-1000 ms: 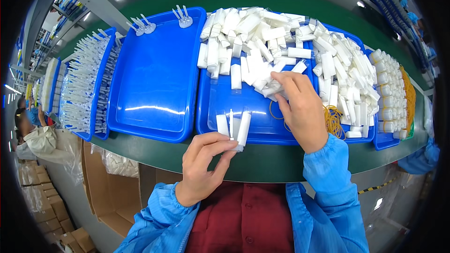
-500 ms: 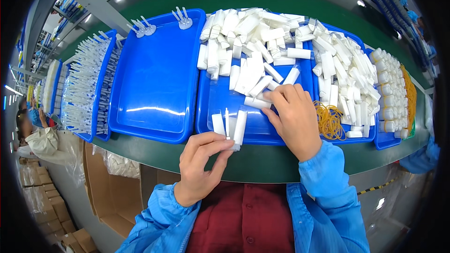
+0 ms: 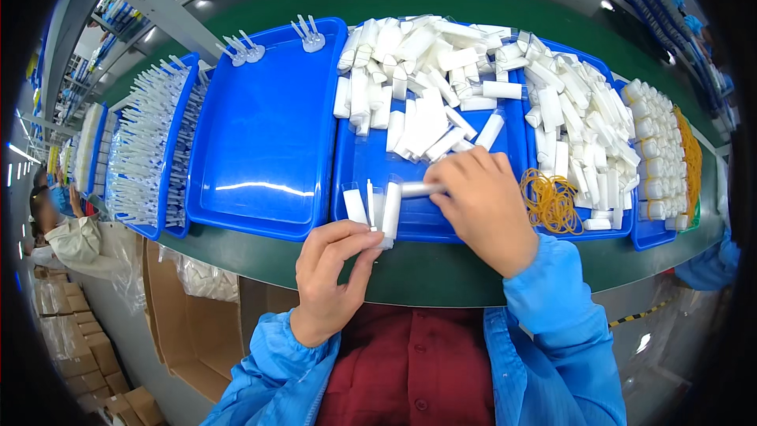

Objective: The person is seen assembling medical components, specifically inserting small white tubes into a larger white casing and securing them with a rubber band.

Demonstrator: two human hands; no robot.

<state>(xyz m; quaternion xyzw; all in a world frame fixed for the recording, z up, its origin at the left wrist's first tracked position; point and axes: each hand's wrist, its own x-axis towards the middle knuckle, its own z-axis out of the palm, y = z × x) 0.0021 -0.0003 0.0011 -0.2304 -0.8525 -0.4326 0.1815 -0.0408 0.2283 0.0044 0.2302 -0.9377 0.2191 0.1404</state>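
My left hand (image 3: 330,280) is closed on a small clear plastic base (image 3: 383,242) with upright white rods (image 3: 370,202). Two white rolls in clear sleeves, a left one (image 3: 354,203) and a right one (image 3: 392,207), stand on this base. My right hand (image 3: 489,207) pinches another white roll (image 3: 422,188), slightly blurred and held level, its left end close to the standing right roll. Both hands are over the near part of a blue tray (image 3: 441,229). Behind them lies a heap of similar white rolls (image 3: 418,39).
A second heap of rolls (image 3: 583,110) lies in the tray to the right, beside yellow rubber bands (image 3: 552,201). Farther right are banded white bundles (image 3: 650,142). Leftward, a blue tray (image 3: 260,134) holds a few rodded bases (image 3: 311,39), then trays packed with rodded bases (image 3: 146,146).
My right hand has picked the roll up from the tray and brought it left toward the base. My left hand has shifted slightly left and tilted the base.
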